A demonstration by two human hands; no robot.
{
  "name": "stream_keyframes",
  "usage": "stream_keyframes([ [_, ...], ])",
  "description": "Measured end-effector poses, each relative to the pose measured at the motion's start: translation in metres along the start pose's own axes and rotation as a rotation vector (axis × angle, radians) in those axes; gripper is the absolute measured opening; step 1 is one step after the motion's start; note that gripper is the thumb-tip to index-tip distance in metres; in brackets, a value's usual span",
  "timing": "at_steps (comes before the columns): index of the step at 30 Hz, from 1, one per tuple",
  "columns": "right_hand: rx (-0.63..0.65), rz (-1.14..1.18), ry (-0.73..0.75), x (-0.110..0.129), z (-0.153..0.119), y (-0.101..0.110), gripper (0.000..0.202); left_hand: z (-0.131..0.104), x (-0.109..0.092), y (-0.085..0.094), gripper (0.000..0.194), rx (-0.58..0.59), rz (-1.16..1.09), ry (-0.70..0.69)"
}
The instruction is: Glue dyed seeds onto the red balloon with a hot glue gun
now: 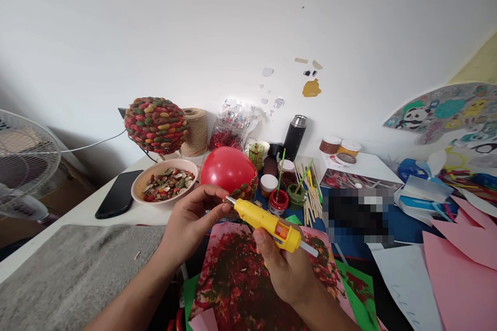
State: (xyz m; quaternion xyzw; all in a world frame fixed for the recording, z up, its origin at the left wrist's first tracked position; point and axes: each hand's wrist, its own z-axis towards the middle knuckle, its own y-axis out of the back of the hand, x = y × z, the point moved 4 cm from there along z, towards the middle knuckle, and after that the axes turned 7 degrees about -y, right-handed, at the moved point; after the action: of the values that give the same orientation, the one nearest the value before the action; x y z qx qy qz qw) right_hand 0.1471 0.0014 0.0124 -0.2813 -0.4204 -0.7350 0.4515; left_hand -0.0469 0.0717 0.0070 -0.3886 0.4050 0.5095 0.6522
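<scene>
My right hand point(285, 264) is wrapped round a yellow glue gun point(258, 217), whose metal nozzle points up and left. At the nozzle tip, my left hand point(200, 209) is closed, thumb near forefinger, on a small reddish piece that is mostly hidden. Just behind the fingers is a red balloon point(227, 168), with painted shells in red, green and brown stuck on its lower right part. A pink bowl point(137, 189) of loose coloured shells stands to the left. Under my hands lies a paint-stained pink sheet point(240, 274).
Behind the bowl are a shell-covered ball point(155, 125), a twine spool point(195, 132) and a phone point(118, 194). Open paint jars point(278, 201), wooden sticks point(310, 207) and a black flask point(295, 137) stand right of the balloon. Pink papers point(458, 274) lie far right; a fan point(27, 158) is left.
</scene>
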Motion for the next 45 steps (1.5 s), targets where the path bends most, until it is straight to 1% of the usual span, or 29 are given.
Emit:
stream_keyframes([
  [7, 0.015, -0.017, -0.019, 0.0008, 0.0004, 0.0002, 0.06, 0.0001, -0.0019, -0.0023, 0.033, 0.003, -0.008, 0.004],
  [17, 0.014, 0.023, -0.038, 0.0001, 0.0006, -0.0005, 0.056, -0.0001, -0.0019, -0.0012, 0.033, -0.008, 0.015, -0.001],
  [21, 0.006, 0.023, -0.026, 0.0006, 0.0004, -0.0003, 0.056, 0.0012, -0.0032, -0.0022, 0.033, -0.002, 0.007, -0.01],
  [28, 0.004, 0.02, -0.049, 0.0013, 0.0013, -0.0011, 0.058, 0.0009, -0.003, -0.0027, 0.031, 0.005, -0.008, -0.006],
  [33, 0.002, 0.014, -0.049, 0.001, 0.0, -0.0007, 0.059, 0.001, -0.0024, -0.0024, 0.034, 0.001, -0.002, 0.0],
  [45, -0.006, -0.006, -0.059, -0.0002, -0.0008, -0.0012, 0.058, 0.0005, -0.0002, -0.0015, 0.029, 0.001, -0.034, -0.01],
])
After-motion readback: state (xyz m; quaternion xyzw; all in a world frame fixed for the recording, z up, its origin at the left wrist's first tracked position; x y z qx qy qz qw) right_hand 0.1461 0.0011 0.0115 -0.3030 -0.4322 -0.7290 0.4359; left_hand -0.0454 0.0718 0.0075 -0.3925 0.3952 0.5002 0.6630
